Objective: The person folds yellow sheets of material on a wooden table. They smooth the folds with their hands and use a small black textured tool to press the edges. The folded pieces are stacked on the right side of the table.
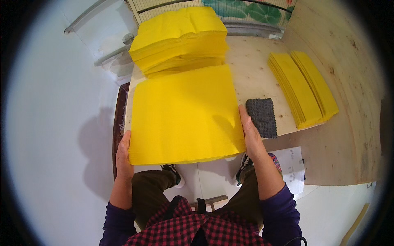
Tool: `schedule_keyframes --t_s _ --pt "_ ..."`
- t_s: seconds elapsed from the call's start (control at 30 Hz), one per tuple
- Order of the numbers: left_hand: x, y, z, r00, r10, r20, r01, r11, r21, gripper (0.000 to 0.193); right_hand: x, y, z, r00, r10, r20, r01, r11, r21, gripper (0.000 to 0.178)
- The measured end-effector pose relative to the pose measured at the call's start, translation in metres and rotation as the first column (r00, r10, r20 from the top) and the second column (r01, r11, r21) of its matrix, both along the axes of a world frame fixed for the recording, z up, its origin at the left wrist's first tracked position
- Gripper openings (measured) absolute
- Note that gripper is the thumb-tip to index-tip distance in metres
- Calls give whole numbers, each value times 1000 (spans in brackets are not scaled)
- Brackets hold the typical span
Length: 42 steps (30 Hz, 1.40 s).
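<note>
Currently left hand (123,155) and right hand (250,133) brace opposite sides of near yellow sheets (184,117), set apart, finger closure unclear; uneven pressure could skew layers.

Left hand (123,155) and right hand (252,134) face inward, well apart.

Gap between yellow stacks (178,45), grey cloth (262,118) nearer

Left hand (124,153) and right hand (251,132) touched opposite sides of yellow sheets (186,117) over the table's (251,67) near edge, taller pile (179,39) toward far left corner, grey cloth (262,118), narrow stacks (296,91) along right edge.
</note>
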State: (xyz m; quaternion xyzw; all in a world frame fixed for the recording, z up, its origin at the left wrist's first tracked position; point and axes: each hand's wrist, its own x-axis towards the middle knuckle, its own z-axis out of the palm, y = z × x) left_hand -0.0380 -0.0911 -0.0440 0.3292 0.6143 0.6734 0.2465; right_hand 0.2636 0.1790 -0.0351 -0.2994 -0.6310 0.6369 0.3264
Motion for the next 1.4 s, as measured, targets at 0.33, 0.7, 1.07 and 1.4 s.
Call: schedule_keyframes --t_s 0.33,0.7,1.07,1.4 --pt "-1 -2 4 997 -65 36 67 997 -33 73 13 25 -22 977 -174 124 157 978 134 70" --pt "-2 -17 20 983 186 -5 -186 983 -2 59 37 43 -56 402 -450 798 -198 808 555 73" --pt "36 34 77 807 -174 -564 126 984 -125 43 54 41 -51 834 -531 148 314 679 663 25" --pt "120 164 75 400 -593 -699 446 792 -417 35 65 36 -33 906 -417 79 371 868 329 9"
